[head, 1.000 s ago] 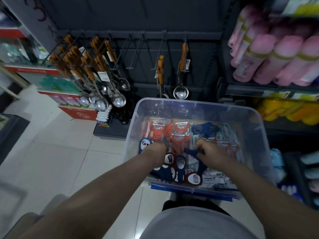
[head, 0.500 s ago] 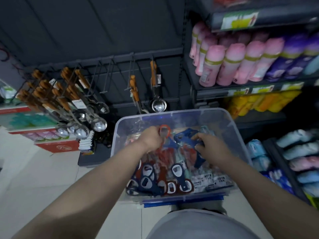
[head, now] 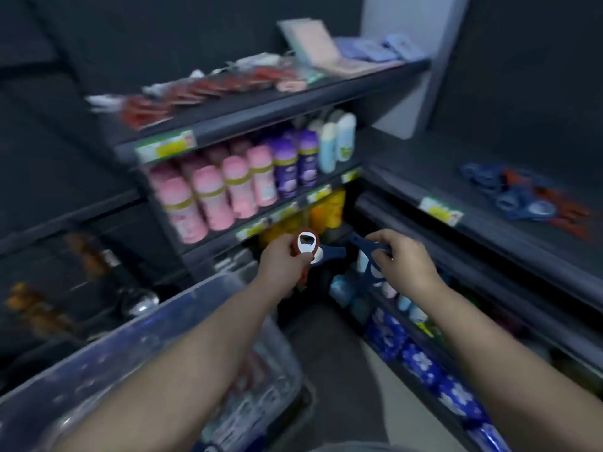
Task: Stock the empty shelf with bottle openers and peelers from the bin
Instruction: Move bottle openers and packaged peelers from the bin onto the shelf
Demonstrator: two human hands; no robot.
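While held mid-frame, left hand (head: 285,261) curls its fingers round a red-and-white bottle opener (head: 307,242). Right hand (head: 406,265) grips dark blue plastic bottle openers (head: 360,245).

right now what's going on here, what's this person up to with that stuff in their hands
A person is stocking a shop shelf. Their left hand holds a red bottle opener and their right hand grips dark blue openers. Both hands are outside the clear bin at the lower left. On the right, the dark shelf already carries a small pile of blue and red openers.
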